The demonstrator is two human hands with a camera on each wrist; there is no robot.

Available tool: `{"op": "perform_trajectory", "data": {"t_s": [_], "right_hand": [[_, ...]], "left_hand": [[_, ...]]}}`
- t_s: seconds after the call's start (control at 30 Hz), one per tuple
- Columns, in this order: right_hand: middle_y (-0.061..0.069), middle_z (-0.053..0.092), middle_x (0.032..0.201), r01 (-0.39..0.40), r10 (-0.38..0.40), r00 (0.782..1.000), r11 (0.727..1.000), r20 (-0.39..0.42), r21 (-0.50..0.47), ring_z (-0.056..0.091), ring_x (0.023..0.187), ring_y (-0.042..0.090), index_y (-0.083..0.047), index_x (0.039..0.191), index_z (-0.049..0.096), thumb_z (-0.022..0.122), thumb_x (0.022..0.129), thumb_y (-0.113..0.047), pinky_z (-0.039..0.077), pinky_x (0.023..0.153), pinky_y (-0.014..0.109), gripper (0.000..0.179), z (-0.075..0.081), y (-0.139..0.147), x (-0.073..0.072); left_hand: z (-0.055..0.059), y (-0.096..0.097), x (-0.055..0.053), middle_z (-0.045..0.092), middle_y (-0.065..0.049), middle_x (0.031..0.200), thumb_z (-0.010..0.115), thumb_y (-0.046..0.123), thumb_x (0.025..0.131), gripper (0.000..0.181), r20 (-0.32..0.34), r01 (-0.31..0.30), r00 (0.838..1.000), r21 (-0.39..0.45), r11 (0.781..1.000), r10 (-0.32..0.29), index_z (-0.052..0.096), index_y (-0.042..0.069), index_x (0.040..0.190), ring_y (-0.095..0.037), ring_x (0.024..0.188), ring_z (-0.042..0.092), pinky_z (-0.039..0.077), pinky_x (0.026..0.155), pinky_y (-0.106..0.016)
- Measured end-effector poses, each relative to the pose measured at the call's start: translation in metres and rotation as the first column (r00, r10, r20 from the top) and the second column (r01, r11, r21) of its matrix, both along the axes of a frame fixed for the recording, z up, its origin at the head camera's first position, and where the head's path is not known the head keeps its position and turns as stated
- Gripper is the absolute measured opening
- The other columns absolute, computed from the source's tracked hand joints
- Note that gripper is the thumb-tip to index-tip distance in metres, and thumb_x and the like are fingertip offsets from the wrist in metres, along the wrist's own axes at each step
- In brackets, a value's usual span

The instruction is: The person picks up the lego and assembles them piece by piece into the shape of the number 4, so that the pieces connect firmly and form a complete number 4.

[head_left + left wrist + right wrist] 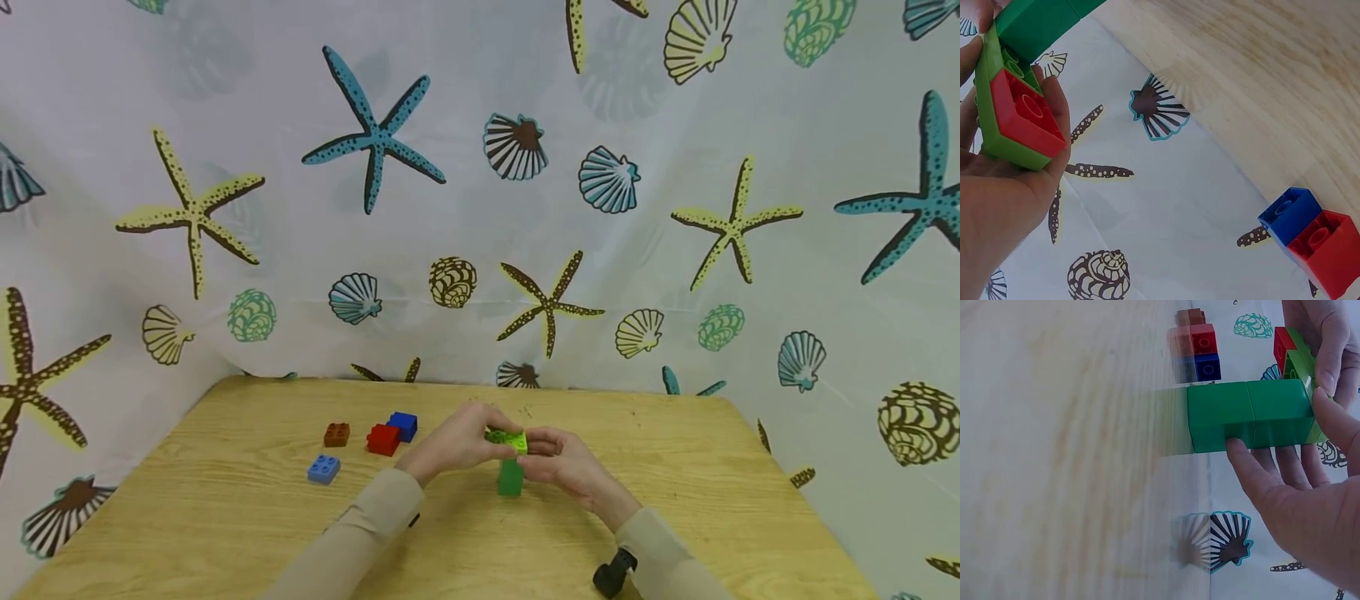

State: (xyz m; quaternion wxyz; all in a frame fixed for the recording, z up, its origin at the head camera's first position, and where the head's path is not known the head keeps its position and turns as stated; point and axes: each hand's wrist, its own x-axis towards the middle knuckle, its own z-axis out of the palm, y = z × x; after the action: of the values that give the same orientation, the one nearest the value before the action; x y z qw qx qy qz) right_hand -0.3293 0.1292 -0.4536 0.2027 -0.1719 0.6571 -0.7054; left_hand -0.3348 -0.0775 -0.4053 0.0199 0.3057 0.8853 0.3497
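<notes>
A stack of two dark green toy building bricks [1219, 419] stands on the table, with a long lime-green brick [519, 442] lying across its top. Out to the left the lime-green brick overhangs, and a red brick [1025, 112] is fixed under that part. My left hand [467, 439] grips the overhanging end between thumb and fingers. From the other side my right hand [567, 468] holds the stack near its top, its thumb against the lime-green brick and its fingers along the dark green side.
To the left on the wooden table [225, 500] are a brown brick [337, 434], a light blue brick [324, 469], and a red brick [383, 440] beside a dark blue one [403, 426]. A curtain [450, 217] printed with shells and starfish hangs behind the table.
</notes>
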Motion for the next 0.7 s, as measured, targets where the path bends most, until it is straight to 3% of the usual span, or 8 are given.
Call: {"op": "perform_trajectory", "data": {"t_s": [0.33,0.57,0.7], "right_hand": [[0.015,0.044,0.13,0.009,-0.005,0.997,0.998,0.075,-0.054,0.049,0.113,0.027,-0.005,0.132,0.042,0.066,0.083,-0.017,0.038,0.093,0.049,0.055,0.002,0.0022,-0.0002],[0.014,0.044,0.13,0.021,-0.018,0.998,0.998,0.059,-0.051,0.049,0.112,0.025,-0.008,0.13,0.046,0.065,0.084,-0.022,0.038,0.092,0.049,0.052,0.0009,-0.0004,0.0015],[0.014,0.043,0.13,0.027,-0.025,0.999,0.998,0.035,-0.055,0.048,0.113,0.025,-0.009,0.129,0.047,0.064,0.085,-0.022,0.039,0.092,0.047,0.049,0.0017,-0.0024,0.0026]], "left_hand": [[-0.0056,-0.0006,-0.0023,0.053,0.01,0.094,0.07,0.029,0.079,0.036,-0.008,0.003,1.0,-0.015,1.0,-0.003,0.066,0.019,0.113,-0.01,0.085,0.05,0.045,0.07,-0.024],[-0.0079,-0.0043,-0.0016,0.055,0.01,0.095,0.068,0.033,0.08,0.036,-0.053,0.029,0.998,-0.016,0.999,-0.03,0.065,0.022,0.115,-0.012,0.086,0.05,0.044,0.072,-0.026],[-0.0105,-0.0068,-0.001,0.057,0.009,0.097,0.068,0.034,0.079,0.036,-0.073,0.031,0.997,0.035,0.999,-0.028,0.066,0.022,0.113,-0.012,0.088,0.052,0.045,0.074,-0.026]]}}
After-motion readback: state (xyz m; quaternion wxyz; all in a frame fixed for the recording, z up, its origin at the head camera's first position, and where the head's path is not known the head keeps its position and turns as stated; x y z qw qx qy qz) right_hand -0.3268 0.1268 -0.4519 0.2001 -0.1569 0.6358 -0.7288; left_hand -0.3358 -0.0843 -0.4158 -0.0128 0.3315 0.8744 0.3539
